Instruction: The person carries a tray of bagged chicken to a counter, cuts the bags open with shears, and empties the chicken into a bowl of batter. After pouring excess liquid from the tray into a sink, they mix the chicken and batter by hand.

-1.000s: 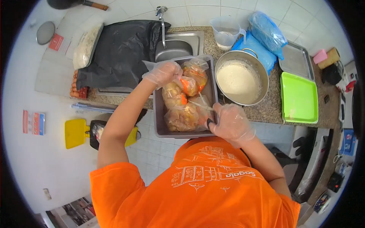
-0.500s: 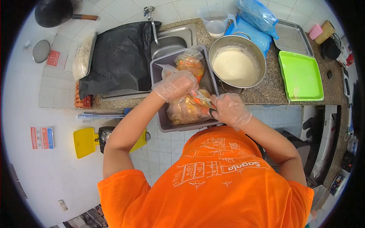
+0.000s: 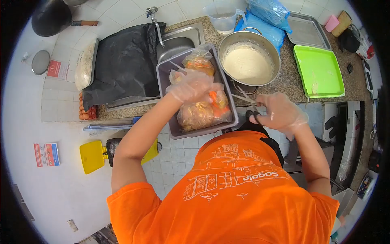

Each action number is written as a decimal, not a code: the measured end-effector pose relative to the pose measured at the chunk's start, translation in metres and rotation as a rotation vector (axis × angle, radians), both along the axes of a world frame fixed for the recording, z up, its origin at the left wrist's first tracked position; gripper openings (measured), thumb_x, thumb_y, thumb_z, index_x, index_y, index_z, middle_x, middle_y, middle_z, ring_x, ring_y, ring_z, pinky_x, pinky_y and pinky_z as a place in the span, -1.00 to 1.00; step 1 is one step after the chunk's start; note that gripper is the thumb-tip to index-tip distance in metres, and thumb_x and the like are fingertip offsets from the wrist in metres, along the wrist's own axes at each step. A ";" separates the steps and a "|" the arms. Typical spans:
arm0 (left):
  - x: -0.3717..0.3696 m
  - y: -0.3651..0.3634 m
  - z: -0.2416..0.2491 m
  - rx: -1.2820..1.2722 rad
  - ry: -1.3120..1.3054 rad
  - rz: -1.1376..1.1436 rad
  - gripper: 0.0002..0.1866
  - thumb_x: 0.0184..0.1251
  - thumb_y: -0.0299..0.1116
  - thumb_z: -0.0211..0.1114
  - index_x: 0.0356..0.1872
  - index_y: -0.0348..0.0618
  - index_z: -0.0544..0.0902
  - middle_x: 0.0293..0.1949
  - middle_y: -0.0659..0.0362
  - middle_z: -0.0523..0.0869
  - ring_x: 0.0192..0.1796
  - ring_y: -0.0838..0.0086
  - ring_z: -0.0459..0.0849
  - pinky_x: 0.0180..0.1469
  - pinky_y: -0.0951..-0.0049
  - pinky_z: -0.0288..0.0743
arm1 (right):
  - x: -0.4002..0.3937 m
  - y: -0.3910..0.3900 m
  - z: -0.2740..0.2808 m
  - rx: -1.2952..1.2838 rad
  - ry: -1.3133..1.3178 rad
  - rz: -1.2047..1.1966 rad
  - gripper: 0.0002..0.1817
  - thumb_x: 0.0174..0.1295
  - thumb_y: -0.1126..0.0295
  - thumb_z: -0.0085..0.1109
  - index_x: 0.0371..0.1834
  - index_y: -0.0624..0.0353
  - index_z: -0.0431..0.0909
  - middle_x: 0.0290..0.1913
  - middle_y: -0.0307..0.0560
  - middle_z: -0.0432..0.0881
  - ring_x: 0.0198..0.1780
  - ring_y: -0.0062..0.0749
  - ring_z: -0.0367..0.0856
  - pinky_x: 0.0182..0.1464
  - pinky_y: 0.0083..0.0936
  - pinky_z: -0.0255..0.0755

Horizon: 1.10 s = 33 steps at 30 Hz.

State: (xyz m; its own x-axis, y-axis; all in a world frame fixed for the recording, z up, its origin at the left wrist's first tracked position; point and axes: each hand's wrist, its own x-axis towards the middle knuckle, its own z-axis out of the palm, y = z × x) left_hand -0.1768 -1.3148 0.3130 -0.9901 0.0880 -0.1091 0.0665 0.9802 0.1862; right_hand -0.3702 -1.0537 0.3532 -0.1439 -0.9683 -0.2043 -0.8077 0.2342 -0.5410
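Observation:
A grey plastic tub (image 3: 174, 124) at the counter edge holds clear bags of meat with orange pieces (image 3: 197, 116). My left hand (image 3: 193, 86), in a clear glove, is closed on the top of a bag over the middle of the tub. To the right of the tub, my right hand (image 3: 280, 112), also gloved, grips scissors (image 3: 248, 99) by black handles, with the blades pointing up and left toward the pot. A steel pot (image 3: 227, 77) of pale batter (image 3: 248, 63) stands right of the tub.
Black plastic (image 3: 126, 61) lies left of the sink (image 3: 178, 44). A measuring jug (image 3: 223, 20), blue bags (image 3: 266, 20), a green tray (image 3: 319, 73) and a metal tray (image 3: 308, 34) are along the counter. Eggs (image 3: 85, 110) sit at far left.
My right hand has moved right with the scissors, out of the tub and away from the bag. My left hand has shifted slightly over the bags. The camera view has shifted a little.

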 end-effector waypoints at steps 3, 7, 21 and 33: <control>-0.020 -0.020 -0.030 -0.095 -0.048 0.023 -0.86 0.28 -0.28 0.40 -0.24 -0.08 0.73 -0.28 0.05 0.77 -0.08 0.07 0.77 0.01 0.06 0.59 | 0.000 0.006 -0.003 0.120 -0.094 -0.123 -0.50 0.12 -0.01 0.47 -0.23 0.28 0.70 -0.22 0.33 0.75 -0.07 0.31 0.74 0.04 0.03 0.60; -0.013 -0.063 -0.093 -0.179 0.132 -0.028 -0.85 0.33 -0.28 0.35 -0.14 0.00 0.76 -0.27 0.10 0.78 -0.06 0.13 0.79 -0.01 0.08 0.63 | 0.009 0.016 -0.024 0.088 -0.153 -0.182 -0.52 0.14 -0.01 0.47 -0.22 0.26 0.71 -0.21 0.28 0.76 -0.08 0.30 0.74 0.02 0.00 0.60; 0.020 -0.074 -0.072 0.463 0.180 1.122 -0.46 0.70 0.04 0.04 -0.01 -0.26 0.78 -0.19 -0.26 0.78 -0.10 -0.15 0.75 0.04 0.07 0.56 | 0.129 -0.088 -0.131 0.283 -2.405 -0.228 -0.41 0.44 -0.28 0.15 -0.04 0.10 0.56 -0.38 -0.12 0.60 -0.14 -0.08 0.66 -0.04 -0.23 0.55; 0.035 0.014 -0.059 0.440 0.346 1.380 -0.45 0.73 -0.06 0.03 -0.16 -0.42 0.74 -0.43 -0.17 0.77 -0.29 -0.03 0.80 -0.19 0.06 0.59 | 0.178 -0.128 -0.173 0.028 -2.526 -0.526 -0.79 0.49 0.12 0.28 -0.02 -0.05 0.59 -0.32 -0.36 0.57 -0.30 -0.55 0.45 -0.13 -0.54 0.38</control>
State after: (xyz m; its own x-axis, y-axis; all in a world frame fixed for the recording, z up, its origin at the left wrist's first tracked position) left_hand -0.1422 -1.3006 0.2541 -0.2884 -0.9548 -0.0712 -0.7426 0.1762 0.6461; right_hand -0.1924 -1.1814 0.1806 0.1430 -0.9495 -0.2793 0.9886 0.1235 0.0863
